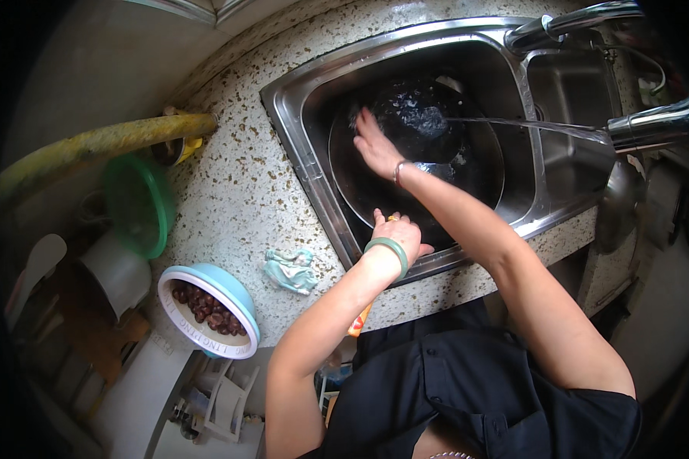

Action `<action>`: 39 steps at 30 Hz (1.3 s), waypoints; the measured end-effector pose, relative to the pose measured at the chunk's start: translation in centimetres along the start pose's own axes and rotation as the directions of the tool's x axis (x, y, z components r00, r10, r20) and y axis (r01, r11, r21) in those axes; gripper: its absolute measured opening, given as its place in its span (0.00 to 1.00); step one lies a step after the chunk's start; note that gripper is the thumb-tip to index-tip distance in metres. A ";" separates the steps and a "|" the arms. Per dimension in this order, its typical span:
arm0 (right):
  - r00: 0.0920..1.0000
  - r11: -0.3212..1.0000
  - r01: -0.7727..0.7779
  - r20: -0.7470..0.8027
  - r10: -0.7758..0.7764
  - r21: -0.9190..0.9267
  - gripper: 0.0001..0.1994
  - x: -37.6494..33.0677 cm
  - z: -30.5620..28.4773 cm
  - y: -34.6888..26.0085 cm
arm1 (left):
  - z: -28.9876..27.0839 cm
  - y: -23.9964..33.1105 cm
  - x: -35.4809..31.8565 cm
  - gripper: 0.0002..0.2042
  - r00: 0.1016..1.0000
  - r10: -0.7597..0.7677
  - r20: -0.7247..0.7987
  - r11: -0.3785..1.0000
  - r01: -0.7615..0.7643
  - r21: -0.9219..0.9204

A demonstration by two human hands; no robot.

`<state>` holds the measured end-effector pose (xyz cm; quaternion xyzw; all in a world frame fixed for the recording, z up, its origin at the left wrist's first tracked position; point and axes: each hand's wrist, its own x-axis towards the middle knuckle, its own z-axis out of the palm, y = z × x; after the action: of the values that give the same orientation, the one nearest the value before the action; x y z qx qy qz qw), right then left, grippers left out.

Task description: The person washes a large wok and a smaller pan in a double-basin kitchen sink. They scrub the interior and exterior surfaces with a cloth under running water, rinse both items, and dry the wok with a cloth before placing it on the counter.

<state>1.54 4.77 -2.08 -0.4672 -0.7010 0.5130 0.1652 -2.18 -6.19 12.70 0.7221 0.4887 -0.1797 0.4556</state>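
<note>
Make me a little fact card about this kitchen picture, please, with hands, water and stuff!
Right hand: reaching into the dark round pan
Left hand: at the pan's near rim
Pan's place: in the metal sink
Water: running from the silver faucet into the pan
Counter: speckled, with a crumpled pale cloth
Left of cloth: blue-and-white bowl holding dark brown pieces

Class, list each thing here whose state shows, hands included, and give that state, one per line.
Dark pan: wet, lying in the sink.
Faucet: running into the pan.
Right hand: open, fingers extended over the pan.
Left hand: at the pan's near rim; grip unclear.
Cloth: crumpled on the counter.
Blue-and-white bowl: partly filled with dark round pieces.
Green plastic lid or basin: tilted steeply.
</note>
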 end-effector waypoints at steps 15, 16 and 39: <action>0.987 0.944 0.031 -0.140 -0.081 -0.328 0.31 2.6 0.0 2.9 | 0.4 0.1 0.2 0.26 1.000 -0.024 0.013 1.000 0.024 -0.001; 0.984 0.936 -0.040 -0.177 -0.024 -0.348 0.31 2.5 -0.9 3.0 | 0.7 -0.2 0.1 0.26 0.999 -0.027 0.019 1.000 0.028 -0.011; 0.723 0.998 0.016 0.690 0.035 -0.068 0.29 -13.2 -7.3 -1.2 | -5.0 -7.8 0.4 0.20 0.828 -0.206 -0.521 0.838 -0.126 -0.532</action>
<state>12.89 -1.99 5.27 -0.2518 -0.7269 0.6263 -0.1262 -9.72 -0.97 11.26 0.5715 0.6462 0.1758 0.4742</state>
